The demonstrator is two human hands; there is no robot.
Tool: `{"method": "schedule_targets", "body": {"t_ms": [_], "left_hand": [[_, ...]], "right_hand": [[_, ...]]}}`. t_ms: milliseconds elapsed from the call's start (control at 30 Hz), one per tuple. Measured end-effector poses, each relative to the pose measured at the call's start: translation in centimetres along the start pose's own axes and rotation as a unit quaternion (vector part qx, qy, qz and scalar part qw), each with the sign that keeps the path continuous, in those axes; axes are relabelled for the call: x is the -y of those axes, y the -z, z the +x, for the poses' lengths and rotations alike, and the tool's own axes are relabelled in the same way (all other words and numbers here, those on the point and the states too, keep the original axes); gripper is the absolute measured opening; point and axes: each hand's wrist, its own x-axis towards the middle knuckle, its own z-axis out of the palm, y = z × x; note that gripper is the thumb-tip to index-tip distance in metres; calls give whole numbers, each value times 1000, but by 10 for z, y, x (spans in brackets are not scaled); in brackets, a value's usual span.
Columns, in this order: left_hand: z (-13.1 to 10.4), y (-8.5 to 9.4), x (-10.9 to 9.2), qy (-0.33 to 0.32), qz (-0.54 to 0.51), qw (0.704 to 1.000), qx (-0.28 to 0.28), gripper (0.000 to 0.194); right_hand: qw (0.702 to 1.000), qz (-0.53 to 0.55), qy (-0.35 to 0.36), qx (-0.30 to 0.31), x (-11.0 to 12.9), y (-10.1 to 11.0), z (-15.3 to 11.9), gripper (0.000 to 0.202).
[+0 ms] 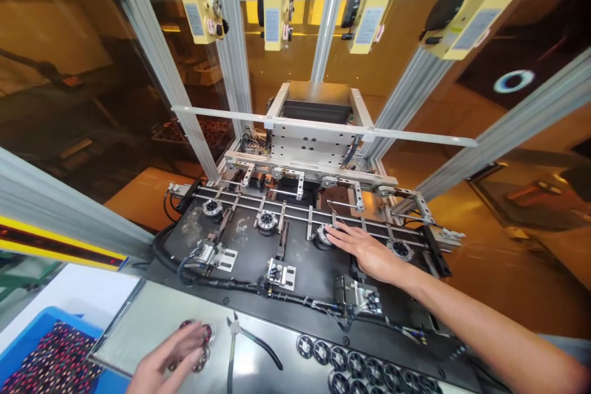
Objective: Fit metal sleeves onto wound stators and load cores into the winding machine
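Pale labels (195, 18) were visible on the 4 yellow units (272, 6) overhead, their print too small for us to read. Below, we saw the right hand (369, 252) with fingers extended and close together, its fingertips at the round part (324, 235) on the 3rd of 4 stations from the left of the black machine bed (249, 246); we could not tell whether it gripped or merely touched it. The right forearm reached in from the lower right, palm down. The left hand (168, 357), blurred, was half open and curved over small round parts (200, 359) on the metal plate (152, 314); we could not tell whether any was grasped. Open cutters (234, 327) lay just beside these, between them and the rows of black round parts (338, 358). A blue bin (28, 332) of small pieces stood at the lower left.
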Motion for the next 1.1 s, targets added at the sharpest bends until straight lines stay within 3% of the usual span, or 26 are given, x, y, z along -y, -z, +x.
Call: {"method": "schedule_targets", "body": {"t_ms": [67, 133, 200, 300, 400, 800, 1100], "left_hand": [[29, -6, -28, -103, 109, 989, -7, 32], [68, -21, -56, -236, 249, 939, -7, 36], [112, -41, -75, -276, 292, 916, 6, 40], [167, -71, -81, -304, 353, 884, 47, 49], [196, -88, -76, -311, 406, 856, 79, 52], [207, -91, -92, -335, 533, 765, 137, 51], [207, -82, -99, -325, 541, 759, 160, 64]], "right_hand": [[1000, -3, 6, -12, -2, -5, -1, 100], [1000, -9, 14, -27, -3, -9, -1, 101], [999, -16, 23, -42, -5, -11, 0, 102], [997, -27, 32, -63, -7, -14, 1, 106], [996, -36, 37, -74, -9, -18, 1, 109], [990, -89, 60, -87, -11, -19, 2, 103], [979, -148, 91, -108, -11, -16, 7, 80]]}}
